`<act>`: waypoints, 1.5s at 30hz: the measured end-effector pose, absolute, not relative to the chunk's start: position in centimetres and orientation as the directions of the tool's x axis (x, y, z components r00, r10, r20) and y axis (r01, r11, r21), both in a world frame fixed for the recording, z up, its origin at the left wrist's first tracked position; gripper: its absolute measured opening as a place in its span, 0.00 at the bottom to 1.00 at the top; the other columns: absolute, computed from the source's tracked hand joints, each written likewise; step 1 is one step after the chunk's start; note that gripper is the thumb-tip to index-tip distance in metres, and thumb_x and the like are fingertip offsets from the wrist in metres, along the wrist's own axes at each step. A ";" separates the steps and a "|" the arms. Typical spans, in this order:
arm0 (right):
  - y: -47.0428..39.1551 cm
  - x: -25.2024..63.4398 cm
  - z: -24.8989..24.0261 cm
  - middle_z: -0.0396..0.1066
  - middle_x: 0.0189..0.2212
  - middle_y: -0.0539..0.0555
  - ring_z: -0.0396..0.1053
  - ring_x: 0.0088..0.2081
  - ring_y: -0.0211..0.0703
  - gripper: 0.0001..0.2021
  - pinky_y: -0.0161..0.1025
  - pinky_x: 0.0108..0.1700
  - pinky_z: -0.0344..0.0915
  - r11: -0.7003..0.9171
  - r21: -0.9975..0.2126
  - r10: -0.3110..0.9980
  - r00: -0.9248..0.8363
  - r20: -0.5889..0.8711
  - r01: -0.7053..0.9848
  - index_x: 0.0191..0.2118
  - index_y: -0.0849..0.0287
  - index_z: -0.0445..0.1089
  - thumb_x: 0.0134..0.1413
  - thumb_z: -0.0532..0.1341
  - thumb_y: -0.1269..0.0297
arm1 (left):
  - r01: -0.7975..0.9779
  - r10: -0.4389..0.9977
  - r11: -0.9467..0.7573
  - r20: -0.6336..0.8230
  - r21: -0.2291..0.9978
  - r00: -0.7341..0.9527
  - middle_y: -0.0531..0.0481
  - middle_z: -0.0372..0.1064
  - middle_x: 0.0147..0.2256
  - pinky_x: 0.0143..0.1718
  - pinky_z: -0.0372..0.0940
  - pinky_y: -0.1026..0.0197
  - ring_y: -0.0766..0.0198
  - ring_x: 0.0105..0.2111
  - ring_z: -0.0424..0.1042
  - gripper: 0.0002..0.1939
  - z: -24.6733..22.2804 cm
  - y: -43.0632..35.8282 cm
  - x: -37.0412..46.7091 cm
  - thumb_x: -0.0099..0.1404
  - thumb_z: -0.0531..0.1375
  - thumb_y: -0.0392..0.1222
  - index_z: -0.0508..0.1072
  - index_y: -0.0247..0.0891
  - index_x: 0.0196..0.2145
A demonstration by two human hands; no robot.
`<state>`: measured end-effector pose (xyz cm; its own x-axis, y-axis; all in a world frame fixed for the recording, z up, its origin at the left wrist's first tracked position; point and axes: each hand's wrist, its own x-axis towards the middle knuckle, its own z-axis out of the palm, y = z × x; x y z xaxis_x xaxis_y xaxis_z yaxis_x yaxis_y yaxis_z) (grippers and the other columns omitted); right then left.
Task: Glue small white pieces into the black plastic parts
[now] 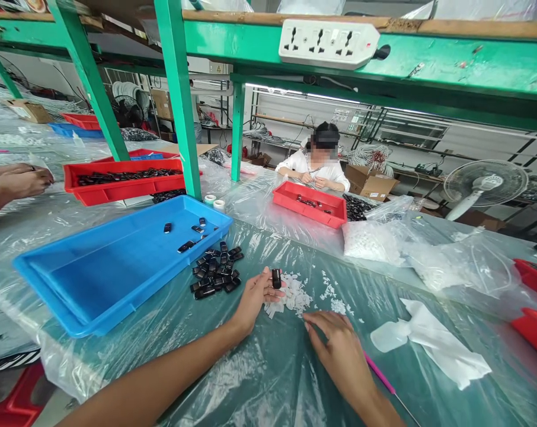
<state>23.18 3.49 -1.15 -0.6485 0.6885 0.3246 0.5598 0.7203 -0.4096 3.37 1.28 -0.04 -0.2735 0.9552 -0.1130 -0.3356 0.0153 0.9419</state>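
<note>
My left hand (256, 299) holds a small glossy black casing (276, 279) upright between thumb and fingers. Beneath and beside it spreads a heap of tiny white pieces (297, 296) on the plastic-covered table. My right hand (337, 347) lies palm down at the near edge of that heap, thumb and fingers apart; nothing shows in it. Left of my left hand is a pile of similar black casings (217, 270). A magenta-handled tool (379, 372) with a thin metal shaft lies partly under my right wrist.
A blue tray (117, 317) with several black casings stands at left. A white cloth (446, 344) lies at right. Farther back are a red tray (310, 207), bags of white pieces (373, 243) and a co-worker (315, 163). A green post (176, 101) rises behind the blue tray.
</note>
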 end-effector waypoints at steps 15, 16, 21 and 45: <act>4.8 20.1 -2.0 0.66 0.30 0.51 0.64 0.31 0.43 0.05 0.37 0.33 0.58 0.628 -0.585 0.770 -0.517 0.373 0.513 0.35 0.58 0.64 0.57 0.54 0.64 | -0.261 0.995 -0.015 -0.011 0.965 -0.101 0.39 0.69 0.37 0.34 0.65 0.61 0.60 0.31 0.71 0.27 -0.4 0.6 4.5 0.63 0.52 0.59 0.70 0.28 0.39; 4.6 20.6 -2.0 0.66 0.28 0.51 0.64 0.28 0.41 0.06 0.36 0.30 0.59 0.590 -0.635 0.796 -0.491 0.354 0.499 0.35 0.58 0.64 0.58 0.54 0.62 | -0.256 0.998 -0.017 0.000 0.967 -0.068 0.39 0.69 0.37 0.34 0.65 0.62 0.61 0.31 0.70 0.26 -0.5 0.6 4.6 0.62 0.54 0.58 0.70 0.28 0.40; 3.7 23.3 -2.1 0.69 0.32 0.52 0.68 0.33 0.42 0.12 0.35 0.37 0.65 0.437 -0.827 0.882 -0.347 0.317 0.354 0.39 0.59 0.69 0.57 0.58 0.55 | -0.186 0.989 -0.009 0.036 0.982 0.142 0.39 0.69 0.36 0.33 0.64 0.64 0.63 0.30 0.69 0.23 -1.0 0.1 5.4 0.61 0.57 0.54 0.72 0.27 0.39; 0.7 23.4 -2.9 0.56 0.56 0.50 0.54 0.57 0.48 0.15 0.41 0.53 0.60 0.204 -0.970 0.927 -0.346 0.148 0.131 0.51 0.48 0.68 0.59 0.56 0.54 | 0.007 0.932 -0.102 0.094 0.995 0.351 0.48 0.62 0.25 0.26 0.54 0.67 0.68 0.24 0.60 0.21 -0.5 -1.1 6.1 0.66 0.50 0.54 0.67 0.30 0.29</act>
<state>23.41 0.68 -2.88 -0.3460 0.9265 0.1478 0.1308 0.2037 -0.9703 6.08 -1.12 -0.51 0.3513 0.9316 0.0935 0.0070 -0.1025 0.9947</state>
